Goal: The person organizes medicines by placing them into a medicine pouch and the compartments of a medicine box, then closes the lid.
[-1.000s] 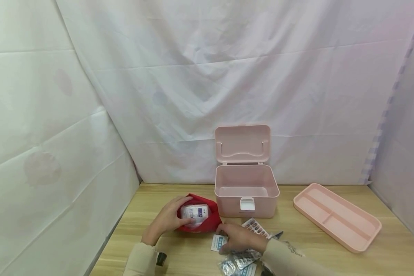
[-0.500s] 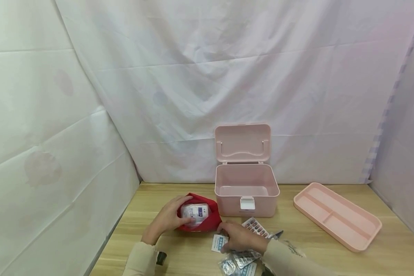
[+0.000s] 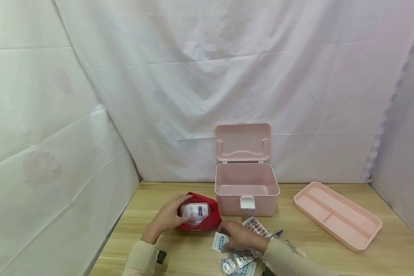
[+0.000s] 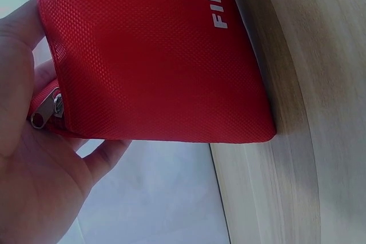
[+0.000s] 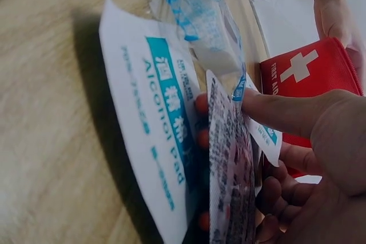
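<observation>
My left hand (image 3: 167,217) grips the red first-aid pouch (image 3: 212,219) at its left side, thumb at the front of the opening. White packaged supplies (image 3: 195,211) show inside the mouth. In the left wrist view, a metal zipper pull (image 4: 44,111) hangs near the palm. My right hand (image 3: 241,235) is low over the table by the pouch's right corner. Its thumb and curled fingers meet the edge of a white-and-blue alcohol pad packet (image 3: 219,242); the fingertips are partly hidden. In the right wrist view, another alcohol pad packet (image 5: 143,101) stands close by.
Behind stands a pink box (image 3: 245,205), its lid (image 3: 242,142) raised. A pink divided tray (image 3: 334,220) lies at the right. Around my right forearm are a capsule blister pack (image 3: 254,226), a silver blister pack (image 3: 243,260) and a clear plastic packet (image 3: 229,266).
The alcohol pad packet has turned slightly and shifted a little to the right along with my right hand. My left hand and the pouch stay in place.
</observation>
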Demonstrator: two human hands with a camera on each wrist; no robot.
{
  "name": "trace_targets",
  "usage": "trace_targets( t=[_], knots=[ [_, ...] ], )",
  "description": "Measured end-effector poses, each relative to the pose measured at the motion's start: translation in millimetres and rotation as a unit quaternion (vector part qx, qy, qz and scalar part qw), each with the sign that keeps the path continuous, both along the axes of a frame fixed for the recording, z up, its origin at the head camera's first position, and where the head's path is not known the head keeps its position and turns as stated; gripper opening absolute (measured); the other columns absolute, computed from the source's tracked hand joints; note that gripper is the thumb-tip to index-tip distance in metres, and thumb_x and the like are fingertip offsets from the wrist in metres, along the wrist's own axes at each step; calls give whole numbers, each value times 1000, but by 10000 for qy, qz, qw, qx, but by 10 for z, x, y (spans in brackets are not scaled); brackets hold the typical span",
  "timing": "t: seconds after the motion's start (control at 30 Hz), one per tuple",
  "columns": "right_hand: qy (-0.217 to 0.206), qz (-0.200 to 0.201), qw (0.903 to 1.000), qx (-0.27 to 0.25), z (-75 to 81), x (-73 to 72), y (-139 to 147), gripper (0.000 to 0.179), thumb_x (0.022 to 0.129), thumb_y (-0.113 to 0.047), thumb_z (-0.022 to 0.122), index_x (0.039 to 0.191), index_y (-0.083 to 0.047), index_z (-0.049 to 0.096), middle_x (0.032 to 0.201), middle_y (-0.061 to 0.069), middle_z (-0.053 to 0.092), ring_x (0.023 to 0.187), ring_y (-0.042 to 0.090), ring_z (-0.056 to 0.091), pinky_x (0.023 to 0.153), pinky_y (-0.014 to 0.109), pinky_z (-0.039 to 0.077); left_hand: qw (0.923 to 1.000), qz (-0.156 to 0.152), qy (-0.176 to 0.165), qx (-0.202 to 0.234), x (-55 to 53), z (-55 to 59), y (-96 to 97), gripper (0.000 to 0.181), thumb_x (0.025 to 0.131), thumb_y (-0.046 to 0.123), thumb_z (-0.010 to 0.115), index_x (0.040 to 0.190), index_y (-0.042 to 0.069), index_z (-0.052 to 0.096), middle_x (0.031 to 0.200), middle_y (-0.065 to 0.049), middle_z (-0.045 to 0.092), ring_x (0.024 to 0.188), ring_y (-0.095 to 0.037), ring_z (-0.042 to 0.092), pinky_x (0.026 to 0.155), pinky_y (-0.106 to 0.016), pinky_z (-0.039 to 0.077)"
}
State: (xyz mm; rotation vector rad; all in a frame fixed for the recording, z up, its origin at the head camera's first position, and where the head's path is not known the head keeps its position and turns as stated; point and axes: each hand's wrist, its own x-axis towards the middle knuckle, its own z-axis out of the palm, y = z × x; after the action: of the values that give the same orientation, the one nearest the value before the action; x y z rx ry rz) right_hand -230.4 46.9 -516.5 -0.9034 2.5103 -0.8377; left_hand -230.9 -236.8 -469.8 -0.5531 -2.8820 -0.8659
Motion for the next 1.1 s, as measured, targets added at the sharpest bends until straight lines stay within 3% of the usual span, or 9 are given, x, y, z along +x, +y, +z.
trace_targets(
  t=[0.27,0.43,0.77,1.1],
  knots=[
    [-248,61,9995,-176,-9,7,8,41,70,-21,88,100,-21,60,86,-13,55,79,4,51,73,26,45,9999,-51,94,-8,-9,-2,-1,74,76,34,86,140,17,54,137,-8,57,125,-30,53,102,-55,48],
    [-240,65,9995,-218,-4,11,16,41,71,-20,88,100,-21,58,86,-12,54,79,5,50,72,25,44,10000,-14,18,-5,-9,8,2,74,77,34,85,141,19,54,138,-7,57,126,-30,53,102,-55,48],
    [-552,-75,9975,-427,-27,13,38,42,75,-15,84,106,-22,57,87,-9,57,78,5,53,69,24,46,9997,-119,211,-6,-9,-25,-8,73,76,33,86,140,15,55,135,-9,59,124,-31,54,102,-55,47],
    [-411,-187,9980,-450,0,28,33,38,72,-15,85,104,-16,64,86,-10,61,77,3,56,72,25,50,10000,-30,43,21,-9,-16,-3,74,76,34,86,141,18,54,136,-8,58,124,-29,53,101,-54,49]
  ],
)
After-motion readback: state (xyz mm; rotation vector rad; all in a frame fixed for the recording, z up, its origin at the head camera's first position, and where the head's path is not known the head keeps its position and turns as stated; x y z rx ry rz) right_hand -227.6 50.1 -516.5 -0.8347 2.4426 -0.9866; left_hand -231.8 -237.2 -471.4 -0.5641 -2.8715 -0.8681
